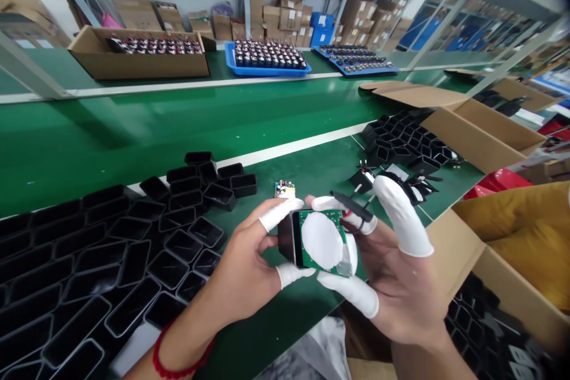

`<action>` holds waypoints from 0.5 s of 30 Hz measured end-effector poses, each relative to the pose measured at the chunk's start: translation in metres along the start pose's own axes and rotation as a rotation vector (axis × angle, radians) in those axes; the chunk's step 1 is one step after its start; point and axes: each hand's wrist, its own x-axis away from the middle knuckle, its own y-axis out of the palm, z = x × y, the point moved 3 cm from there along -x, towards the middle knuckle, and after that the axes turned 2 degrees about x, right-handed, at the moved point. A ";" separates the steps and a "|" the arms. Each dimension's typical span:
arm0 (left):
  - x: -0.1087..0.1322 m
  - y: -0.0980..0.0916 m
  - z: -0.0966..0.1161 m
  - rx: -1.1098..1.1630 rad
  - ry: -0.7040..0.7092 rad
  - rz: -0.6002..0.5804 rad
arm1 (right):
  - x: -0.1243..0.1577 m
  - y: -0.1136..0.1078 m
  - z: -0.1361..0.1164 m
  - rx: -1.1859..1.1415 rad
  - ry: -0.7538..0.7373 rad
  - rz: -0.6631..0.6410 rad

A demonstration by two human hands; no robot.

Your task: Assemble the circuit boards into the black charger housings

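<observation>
Both forearms entered from the lower edge and met at centre. The left hand, palm turned inward, pinched the board assembly between thumb and forefinger. The right hand, palm up, cradled it on curled fingers, thumb raised clear. White cots covered the fingertips. A red cord circled the left wrist.

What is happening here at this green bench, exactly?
A person wearing white finger cots holds a small assembly over the green workbench. The left hand pinches a black plastic housing. The right hand holds a green circuit board with a round white pad, which sits at the housing's open end. Many empty black housings lie in rows to the left, a second small circuit board lies just beyond the hands, and open cardboard boxes stand to the right.
</observation>
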 end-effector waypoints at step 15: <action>0.001 0.001 0.004 -0.181 0.006 -0.002 | 0.006 -0.004 0.002 0.229 -0.045 -0.012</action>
